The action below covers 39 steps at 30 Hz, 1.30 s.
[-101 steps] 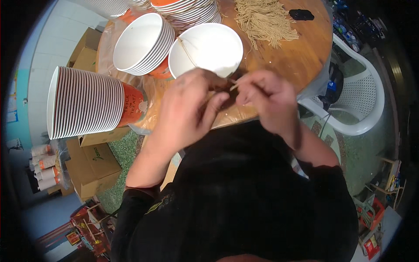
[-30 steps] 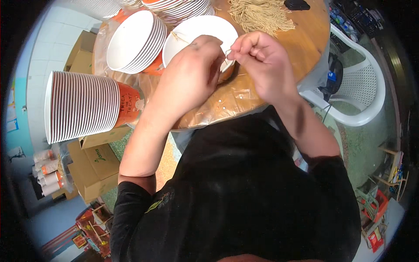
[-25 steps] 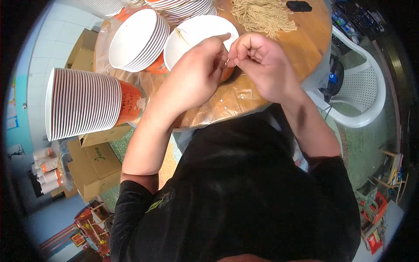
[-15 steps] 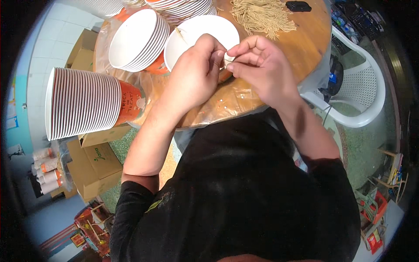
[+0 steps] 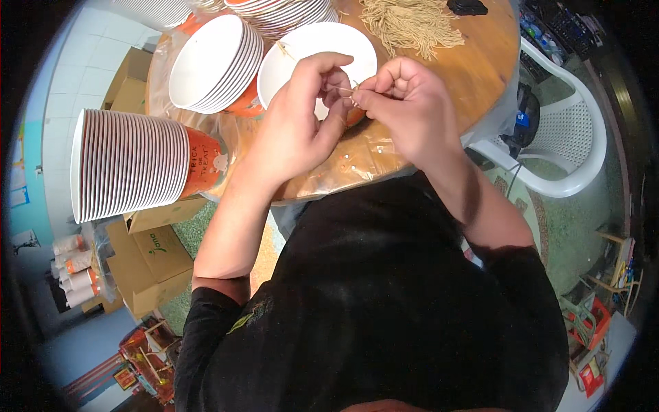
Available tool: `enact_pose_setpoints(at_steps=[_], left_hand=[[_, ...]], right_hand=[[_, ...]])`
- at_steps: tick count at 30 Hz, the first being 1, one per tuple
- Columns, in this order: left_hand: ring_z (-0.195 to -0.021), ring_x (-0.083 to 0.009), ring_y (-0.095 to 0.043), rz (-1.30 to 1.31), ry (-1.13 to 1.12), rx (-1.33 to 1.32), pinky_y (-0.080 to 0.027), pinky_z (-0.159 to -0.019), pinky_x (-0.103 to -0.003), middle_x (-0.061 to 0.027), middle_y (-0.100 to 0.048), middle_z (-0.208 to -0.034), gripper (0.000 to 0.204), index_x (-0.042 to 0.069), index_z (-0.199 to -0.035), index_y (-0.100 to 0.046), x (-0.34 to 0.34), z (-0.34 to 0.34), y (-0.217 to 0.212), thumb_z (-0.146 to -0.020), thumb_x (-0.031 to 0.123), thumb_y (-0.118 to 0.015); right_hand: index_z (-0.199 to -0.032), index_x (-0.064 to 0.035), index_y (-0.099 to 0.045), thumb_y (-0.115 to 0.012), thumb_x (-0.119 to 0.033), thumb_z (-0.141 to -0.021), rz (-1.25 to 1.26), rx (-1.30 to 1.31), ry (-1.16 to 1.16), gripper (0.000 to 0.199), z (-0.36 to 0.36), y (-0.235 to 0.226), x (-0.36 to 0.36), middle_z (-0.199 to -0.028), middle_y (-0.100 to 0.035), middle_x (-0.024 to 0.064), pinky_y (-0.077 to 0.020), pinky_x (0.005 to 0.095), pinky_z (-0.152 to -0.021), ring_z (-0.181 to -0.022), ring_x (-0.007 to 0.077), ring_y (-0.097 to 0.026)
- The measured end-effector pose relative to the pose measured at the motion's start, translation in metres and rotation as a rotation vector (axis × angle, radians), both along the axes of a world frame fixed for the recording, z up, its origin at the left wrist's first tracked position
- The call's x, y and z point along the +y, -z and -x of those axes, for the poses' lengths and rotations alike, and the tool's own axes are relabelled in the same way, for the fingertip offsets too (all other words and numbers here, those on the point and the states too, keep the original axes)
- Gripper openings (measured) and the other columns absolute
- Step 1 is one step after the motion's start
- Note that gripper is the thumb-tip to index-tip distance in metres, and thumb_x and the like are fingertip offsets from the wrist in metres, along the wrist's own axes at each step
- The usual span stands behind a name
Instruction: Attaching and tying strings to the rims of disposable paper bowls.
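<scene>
My left hand [image 5: 302, 123] and my right hand [image 5: 408, 103] meet fingertip to fingertip above the near edge of the round wooden table [image 5: 480, 62]. Between them they pinch a thin pale stick [image 5: 345, 89], too fine to make out well. Right behind the hands sits a single white paper bowl [image 5: 302, 51] with another thin stick lying in it. A heap of pale thin sticks [image 5: 412, 24] lies further back on the table.
Stacks of white and orange paper bowls lie on their sides at the left [image 5: 130, 165] and back left [image 5: 213, 65], over clear plastic wrap [image 5: 364, 161]. Cardboard boxes [image 5: 147, 257] stand on the floor to the left. A white plastic chair [image 5: 563, 147] stands to the right.
Both hands have stayed together over the white bowl, shifting slightly back and forth while the fingers work the thin stick. A stick now lies in the bowl.
</scene>
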<state>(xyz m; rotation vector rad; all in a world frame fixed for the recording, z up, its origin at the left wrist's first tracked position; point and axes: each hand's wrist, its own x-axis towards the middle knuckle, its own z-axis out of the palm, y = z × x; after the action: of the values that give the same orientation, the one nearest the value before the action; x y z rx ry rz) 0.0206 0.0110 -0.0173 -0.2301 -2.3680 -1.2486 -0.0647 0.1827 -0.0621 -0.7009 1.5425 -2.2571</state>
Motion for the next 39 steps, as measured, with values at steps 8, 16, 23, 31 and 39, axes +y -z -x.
enact_pose_setpoints(at_steps=[8, 16, 23, 31, 39], left_hand=[[-0.094, -0.0348, -0.074, 0.429, 0.057, 0.158, -0.061, -0.081, -0.043, -0.0123, -0.073, -0.104, 0.018, 0.003, -0.109, -0.074, -0.009, 0.004, -0.004, -0.094, 0.003, -0.082], [-0.093, -0.0359, -0.074, 0.528, 0.002, 0.105, -0.061, -0.081, -0.045, -0.0127, -0.074, -0.102, 0.016, 0.002, -0.103, -0.078, -0.004, -0.001, -0.009, -0.091, 0.01, -0.085], [-0.096, -0.04, -0.074, 0.548, 0.011, 0.127, -0.062, -0.085, -0.049, -0.0186, -0.072, -0.103, 0.024, -0.003, -0.107, -0.074, -0.002, -0.002, -0.012, -0.088, 0.004, -0.086], [-0.092, -0.0402, -0.072, 0.444, 0.029, -0.013, -0.059, -0.082, -0.048, -0.0192, -0.069, -0.098, 0.013, -0.001, -0.102, -0.064, 0.0, -0.002, -0.01, -0.095, 0.002, -0.076], [-0.089, -0.0085, -0.061, -0.327, 0.152, -0.64, -0.052, -0.078, -0.029, -0.0011, -0.07, -0.095, 0.014, -0.002, -0.107, -0.071, -0.017, 0.011, -0.021, -0.11, 0.01, -0.065]], right_hand=[[-0.1, 0.001, -0.059, -0.075, 0.005, -0.099, 0.006, -0.114, -0.033, 0.017, 0.002, -0.002, 0.006, -0.098, -0.077, 0.0124, -0.0589, 0.0258, -0.074, -0.086, 0.0144, -0.076], [-0.1, -0.001, -0.059, -0.074, 0.007, -0.098, 0.018, -0.279, -0.11, 0.017, 0.003, -0.006, 0.014, -0.099, -0.077, 0.0125, -0.0594, 0.029, -0.082, -0.09, 0.0172, -0.075], [-0.101, -0.0019, -0.058, -0.074, 0.011, -0.097, 0.007, -0.305, -0.13, 0.021, 0.001, -0.009, 0.016, -0.101, -0.077, 0.0124, -0.0618, 0.0314, -0.087, -0.093, 0.0187, -0.076], [-0.097, -0.0025, -0.063, -0.075, 0.009, -0.092, -0.355, 0.272, 0.06, 0.018, -0.003, -0.025, 0.02, -0.1, -0.071, 0.0094, -0.059, 0.035, -0.078, -0.086, 0.0214, -0.071], [-0.094, -0.004, -0.066, -0.079, 0.009, -0.081, -0.23, 0.994, 0.351, 0.022, 0.004, -0.007, 0.01, -0.1, -0.067, 0.0118, -0.0573, 0.0435, -0.074, -0.088, 0.0324, -0.071]])
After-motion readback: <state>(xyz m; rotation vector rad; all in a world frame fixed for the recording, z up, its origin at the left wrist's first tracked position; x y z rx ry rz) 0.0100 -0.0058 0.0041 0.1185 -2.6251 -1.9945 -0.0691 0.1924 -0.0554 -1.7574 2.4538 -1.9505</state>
